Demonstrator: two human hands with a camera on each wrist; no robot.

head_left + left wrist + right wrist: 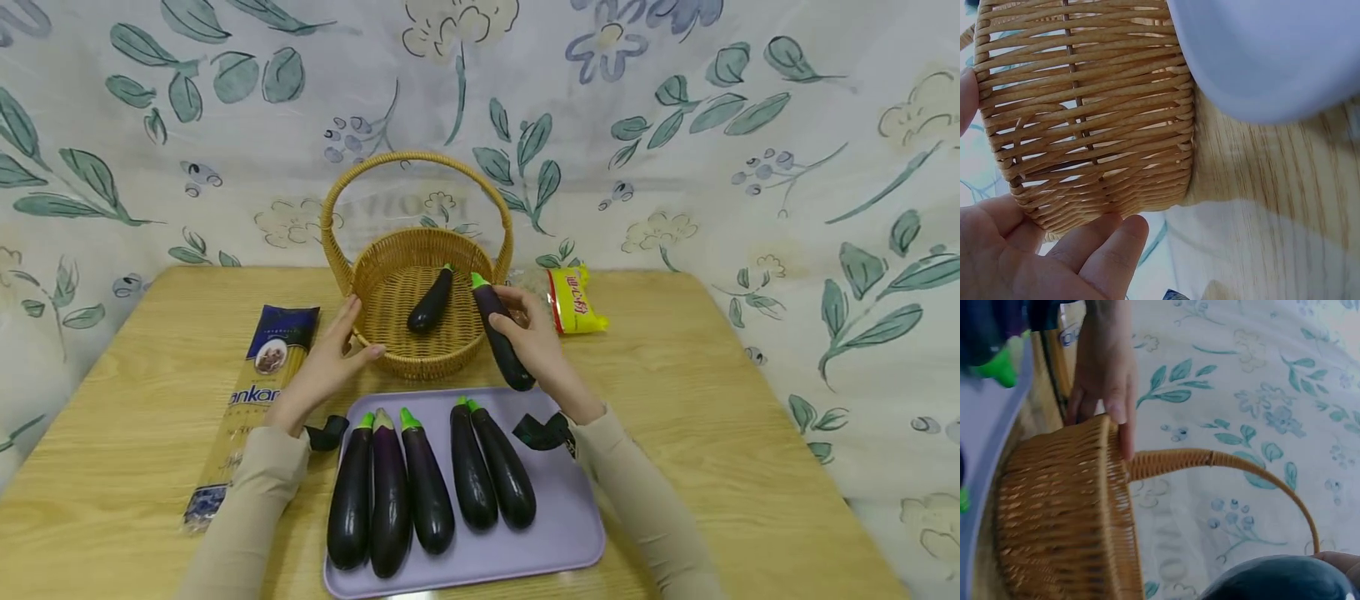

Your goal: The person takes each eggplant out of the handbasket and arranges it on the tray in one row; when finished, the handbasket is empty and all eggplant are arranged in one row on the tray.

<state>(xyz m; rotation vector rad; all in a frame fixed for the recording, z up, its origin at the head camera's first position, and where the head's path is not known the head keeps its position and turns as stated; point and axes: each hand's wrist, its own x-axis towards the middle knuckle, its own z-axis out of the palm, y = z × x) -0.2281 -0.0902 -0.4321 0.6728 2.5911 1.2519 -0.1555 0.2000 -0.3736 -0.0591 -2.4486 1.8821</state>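
Note:
My right hand (528,329) holds an eggplant (501,340) by its upper part, green stem end upward, over the right rim of a wicker basket (420,367). In the right wrist view the dark rounded end of that eggplant (1279,581) fills the lower corner. My left hand (330,362) holds the basket's left side; its fingers (1110,250) lie against the woven outer wall, and the thumb reaches over the rim. Inside the basket lies another eggplant (432,302). Several more eggplants (390,508) lie on a lilac tray (555,533) in front.
A pack of spaghetti (247,400) lies left of the tray. Beside the basket on the right is a yellow-ended food bag (573,300). The basket's tall handle (420,157) arches above it. Behind the wooden table (675,433) hangs a floral cloth (675,192).

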